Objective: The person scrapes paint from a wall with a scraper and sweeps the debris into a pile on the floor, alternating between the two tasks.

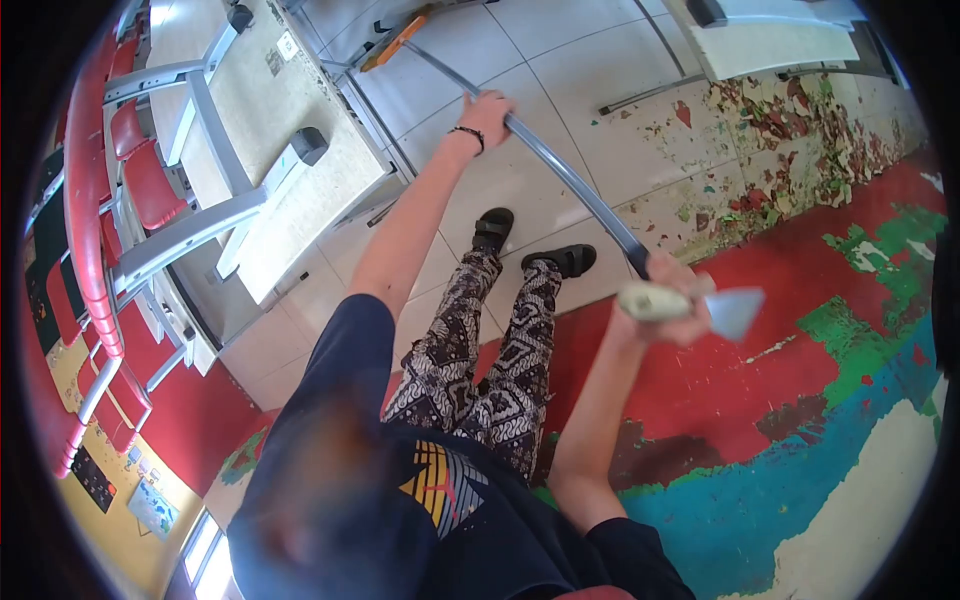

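My left hand (486, 120) is closed around a long metal pole (575, 185), a little below the orange piece (393, 43) at its far end. The pole slants down to my right hand (668, 305), which holds a scraper (655, 301) with a pale handle and a flat blade and also touches the pole's near end. The right hand and scraper are slightly blurred. Beside them runs a wall (700, 400) with red, green and blue paint, partly peeled down to a pale layer.
Paint flakes (780, 140) lie thickly on the tiled floor (560, 90) along the wall. White tables (300, 220) with red chairs (153, 185) stacked on them stand at the left. Another table (770, 45) is at the top right. My sandalled feet stand between.
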{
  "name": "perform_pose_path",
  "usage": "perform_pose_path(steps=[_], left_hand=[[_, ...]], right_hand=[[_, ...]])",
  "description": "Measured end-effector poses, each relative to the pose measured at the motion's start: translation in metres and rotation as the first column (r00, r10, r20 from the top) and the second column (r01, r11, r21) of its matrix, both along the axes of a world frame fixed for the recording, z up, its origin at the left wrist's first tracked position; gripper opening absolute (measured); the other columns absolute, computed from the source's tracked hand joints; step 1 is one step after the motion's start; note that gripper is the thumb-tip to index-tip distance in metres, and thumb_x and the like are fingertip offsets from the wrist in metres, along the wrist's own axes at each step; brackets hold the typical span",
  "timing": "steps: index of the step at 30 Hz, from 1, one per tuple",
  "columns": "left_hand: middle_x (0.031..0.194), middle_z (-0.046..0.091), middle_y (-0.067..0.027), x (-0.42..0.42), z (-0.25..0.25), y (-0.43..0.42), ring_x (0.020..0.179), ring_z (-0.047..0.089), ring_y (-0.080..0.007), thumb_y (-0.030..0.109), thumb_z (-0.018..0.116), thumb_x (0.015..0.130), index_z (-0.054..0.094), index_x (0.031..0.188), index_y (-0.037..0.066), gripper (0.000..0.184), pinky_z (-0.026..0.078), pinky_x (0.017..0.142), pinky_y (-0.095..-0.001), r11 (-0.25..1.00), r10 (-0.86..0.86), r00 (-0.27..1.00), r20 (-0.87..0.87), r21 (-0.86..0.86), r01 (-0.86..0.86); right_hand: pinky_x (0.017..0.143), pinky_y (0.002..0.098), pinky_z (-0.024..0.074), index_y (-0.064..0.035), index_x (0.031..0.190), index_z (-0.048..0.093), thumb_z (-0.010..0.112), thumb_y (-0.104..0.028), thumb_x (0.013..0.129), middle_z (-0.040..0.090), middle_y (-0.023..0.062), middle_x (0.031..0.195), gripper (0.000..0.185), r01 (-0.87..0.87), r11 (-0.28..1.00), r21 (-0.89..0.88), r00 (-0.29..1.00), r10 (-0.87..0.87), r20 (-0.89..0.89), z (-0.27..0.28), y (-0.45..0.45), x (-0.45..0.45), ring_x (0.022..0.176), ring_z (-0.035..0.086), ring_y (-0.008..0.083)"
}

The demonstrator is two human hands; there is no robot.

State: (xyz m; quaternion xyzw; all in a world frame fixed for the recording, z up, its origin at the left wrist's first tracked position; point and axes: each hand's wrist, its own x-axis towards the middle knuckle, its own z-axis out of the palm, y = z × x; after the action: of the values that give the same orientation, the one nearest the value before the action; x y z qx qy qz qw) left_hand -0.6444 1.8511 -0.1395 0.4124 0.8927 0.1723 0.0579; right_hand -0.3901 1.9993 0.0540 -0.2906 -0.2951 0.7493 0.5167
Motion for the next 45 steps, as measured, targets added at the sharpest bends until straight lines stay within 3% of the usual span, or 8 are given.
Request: perform_pose_path(steps=[4, 15, 23, 28, 33, 35, 38, 45], left_hand=[[0.106, 0.054, -0.0107, -0.019, -0.043, -0.033, 0.112, 0.046, -0.0333, 0.014, 0.069, 0.071, 0.058, 0.099, 0.014, 0.030, 0.029, 0.098, -0.0650, 0.937, 0.155, 0.934, 0.322, -0.347, -0.036], [0.091, 0.056, -0.0033, 0.185, 0.049, 0.081, 0.105, 0.046, -0.0324, 0.038, 0.069, 0.076, 0.055, 0.078, 0.017, 0.025, 0.018, 0.094, -0.0710, 0.930, -0.078, 0.831, 0.551, 0.341, -0.138], [0.078, 0.050, -0.0001, 0.253, 0.146, 0.104, 0.094, 0.049, -0.0243, 0.039, 0.067, 0.080, 0.052, 0.075, 0.017, 0.027, 0.016, 0.099, -0.0693, 0.928, -0.264, 0.663, 0.700, 0.372, -0.023], [0.070, 0.049, 0.0019, 0.274, 0.189, 0.083, 0.088, 0.051, -0.0218, 0.031, 0.067, 0.080, 0.050, 0.071, 0.016, 0.024, 0.018, 0.099, -0.0686, 0.944, -0.138, 0.683, 0.718, 0.304, -0.128], [0.072, 0.054, -0.0006, 0.264, 0.164, -0.003, 0.086, 0.053, -0.0247, 0.027, 0.069, 0.077, 0.052, 0.070, 0.014, 0.022, 0.024, 0.093, -0.0622, 0.960, 0.141, 0.748, 0.648, 0.095, -0.263], [0.076, 0.054, -0.0030, 0.260, 0.134, -0.046, 0.084, 0.051, -0.0288, 0.019, 0.067, 0.076, 0.054, 0.072, 0.011, 0.016, 0.030, 0.085, -0.0528, 0.951, 0.235, 0.786, 0.572, 0.033, -0.308], [0.075, 0.053, -0.0056, 0.261, 0.073, -0.098, 0.082, 0.050, -0.0306, 0.016, 0.066, 0.076, 0.051, 0.073, 0.009, 0.016, 0.033, 0.079, -0.0489, 0.921, 0.354, 0.772, 0.528, -0.054, -0.385], [0.075, 0.052, -0.0105, 0.272, 0.039, -0.034, 0.081, 0.048, -0.0339, 0.014, 0.065, 0.076, 0.047, 0.076, 0.009, 0.019, 0.034, 0.072, -0.0454, 0.932, 0.177, 0.703, 0.689, 0.113, -0.345]], right_hand=[[0.051, 0.0317, 0.0255, -0.0147, 0.065, 0.032, 0.039, -0.025, 0.079, 0.027, -0.0014, 0.046, 0.019, -0.117, 0.990, -0.076, 0.988, 0.123, 0.088, -0.019, -0.022, -0.032, 0.043, 0.023, 0.0131], [0.053, 0.0334, 0.0229, -0.0129, 0.064, 0.036, 0.044, -0.026, 0.074, 0.025, -0.0018, 0.051, 0.018, -0.183, 0.873, 0.452, 0.933, 0.010, 0.359, 0.158, 0.054, 0.109, 0.046, 0.024, 0.0120], [0.055, 0.0318, 0.0250, -0.0118, 0.063, 0.038, 0.044, -0.025, 0.075, 0.021, -0.0026, 0.050, 0.019, -0.087, 0.802, 0.591, 0.913, -0.173, 0.370, 0.262, 0.037, 0.163, 0.044, 0.020, 0.0107], [0.051, 0.0276, 0.0276, -0.0138, 0.059, 0.037, 0.051, -0.023, 0.072, 0.019, -0.0050, 0.047, 0.021, -0.185, 0.856, 0.482, 0.970, 0.081, 0.228, 0.292, 0.068, 0.173, 0.042, 0.021, 0.0097], [0.042, 0.0272, 0.0193, -0.0078, 0.068, 0.040, 0.045, -0.015, 0.078, 0.024, -0.0020, 0.053, 0.013, -0.263, 0.782, 0.565, 0.905, -0.003, 0.426, 0.207, 0.060, 0.105, 0.044, 0.025, 0.0103], [0.035, 0.0318, 0.0242, -0.0058, 0.070, 0.039, 0.045, -0.014, 0.081, 0.033, 0.0028, 0.054, 0.015, -0.082, 0.816, 0.572, 0.803, -0.285, 0.523, 0.147, 0.042, 0.093, 0.040, 0.030, 0.0139], [0.040, 0.0304, 0.0235, -0.0088, 0.067, 0.036, 0.043, -0.019, 0.079, 0.030, 0.0011, 0.049, 0.017, -0.387, 0.921, -0.050, 0.921, 0.384, -0.063, 0.085, 0.005, 0.061, 0.037, 0.023, 0.0124], [0.042, 0.0301, 0.0224, -0.0107, 0.065, 0.035, 0.042, -0.024, 0.079, 0.028, -0.0003, 0.046, 0.020, -0.241, 0.971, -0.003, 0.950, 0.236, 0.206, 0.090, 0.058, 0.071, 0.038, 0.020, 0.0121]])
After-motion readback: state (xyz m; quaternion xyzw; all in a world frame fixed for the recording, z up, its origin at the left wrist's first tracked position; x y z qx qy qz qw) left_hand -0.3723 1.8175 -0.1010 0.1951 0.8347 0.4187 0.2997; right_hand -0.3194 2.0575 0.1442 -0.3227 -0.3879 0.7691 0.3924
